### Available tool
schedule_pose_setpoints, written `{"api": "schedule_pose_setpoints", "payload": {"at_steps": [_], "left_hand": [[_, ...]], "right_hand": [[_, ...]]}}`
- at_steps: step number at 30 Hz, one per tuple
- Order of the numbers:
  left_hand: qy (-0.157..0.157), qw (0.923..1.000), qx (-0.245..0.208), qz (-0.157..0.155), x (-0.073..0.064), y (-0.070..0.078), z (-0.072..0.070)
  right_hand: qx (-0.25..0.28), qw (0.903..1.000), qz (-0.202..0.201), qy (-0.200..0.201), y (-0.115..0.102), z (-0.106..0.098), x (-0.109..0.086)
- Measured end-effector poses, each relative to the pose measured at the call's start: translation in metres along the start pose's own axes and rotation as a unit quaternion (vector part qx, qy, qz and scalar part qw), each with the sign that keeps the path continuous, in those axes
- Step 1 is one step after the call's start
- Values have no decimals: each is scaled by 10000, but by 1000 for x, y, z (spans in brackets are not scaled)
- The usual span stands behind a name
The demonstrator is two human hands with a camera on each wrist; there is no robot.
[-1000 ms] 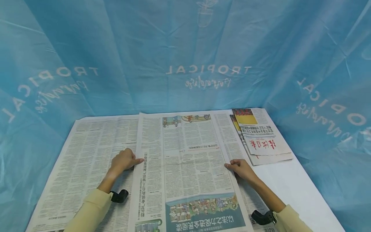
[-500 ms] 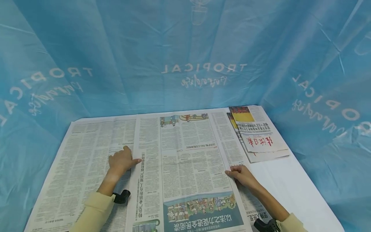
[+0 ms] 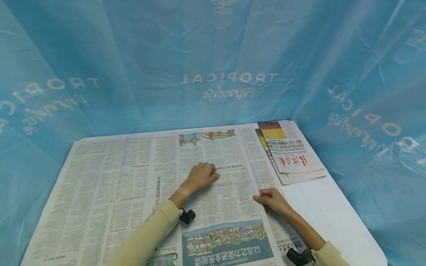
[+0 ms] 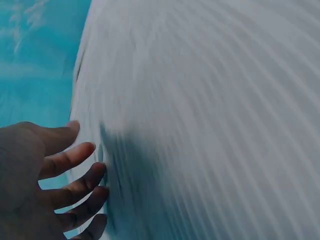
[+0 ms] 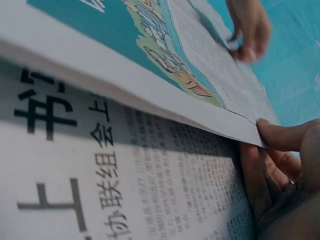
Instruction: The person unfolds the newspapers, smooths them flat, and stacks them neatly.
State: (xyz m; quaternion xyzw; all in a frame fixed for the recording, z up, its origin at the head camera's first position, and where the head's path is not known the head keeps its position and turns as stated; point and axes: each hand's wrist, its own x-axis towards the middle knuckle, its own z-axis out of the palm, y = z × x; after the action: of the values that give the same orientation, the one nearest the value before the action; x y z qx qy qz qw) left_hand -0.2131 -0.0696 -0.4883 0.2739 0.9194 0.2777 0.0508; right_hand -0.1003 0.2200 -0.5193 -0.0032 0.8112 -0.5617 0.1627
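A printed newspaper sheet (image 3: 229,192) with a blue illustrated panel lies over a wider spread of newspaper (image 3: 90,192). My right hand (image 3: 274,201) pinches the sheet's right edge between thumb and fingers. In the right wrist view this edge is lifted a little off the page below, the thumb (image 5: 275,135) on top and the fingers underneath. Above the middle of the sheet is my left hand (image 3: 201,175), its fingers loosely bent and holding nothing. The left wrist view shows that hand (image 4: 65,185) with fingers spread beside the blurred paper.
Folded newspapers (image 3: 293,159) with red lettering are stacked at the back right of the white table (image 3: 326,210). A blue printed curtain (image 3: 213,55) encloses the back and both sides.
My left hand has left the sheet's left edge and moved right, over its middle. My right hand keeps its pinch on the right edge, slightly nearer me. The camera view has shifted a little.
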Motion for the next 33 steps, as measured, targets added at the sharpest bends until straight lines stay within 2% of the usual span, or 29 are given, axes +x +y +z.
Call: {"api": "schedule_pose_setpoints", "payload": {"at_steps": [3, 5, 9, 13, 17, 27, 33], "left_hand": [[-89, 9996, -233, 160, 17, 25, 19], [-66, 9993, -376, 64, 26, 40, 29], [88, 9981, -334, -519, 36, 62, 45], [133, 9946, 24, -1028, 41, 75, 53], [126, 9934, 243, -1118, 43, 82, 56], [-12, 9962, -245, -835, 42, 87, 56], [56, 9970, -387, -666, 44, 85, 57]], "right_hand": [[-75, 9999, -63, 75, 0, 3, 2], [-163, 9997, -48, 197, 0, 5, 3], [-283, 9987, -17, 415, 1, 10, 5], [-324, 9980, 33, 534, 1, 14, 5], [-402, 9972, 65, 633, 2, 15, 5], [-528, 9939, 97, 960, 5, 15, 2], [-659, 9921, -115, 1063, 4, 14, 2]]}}
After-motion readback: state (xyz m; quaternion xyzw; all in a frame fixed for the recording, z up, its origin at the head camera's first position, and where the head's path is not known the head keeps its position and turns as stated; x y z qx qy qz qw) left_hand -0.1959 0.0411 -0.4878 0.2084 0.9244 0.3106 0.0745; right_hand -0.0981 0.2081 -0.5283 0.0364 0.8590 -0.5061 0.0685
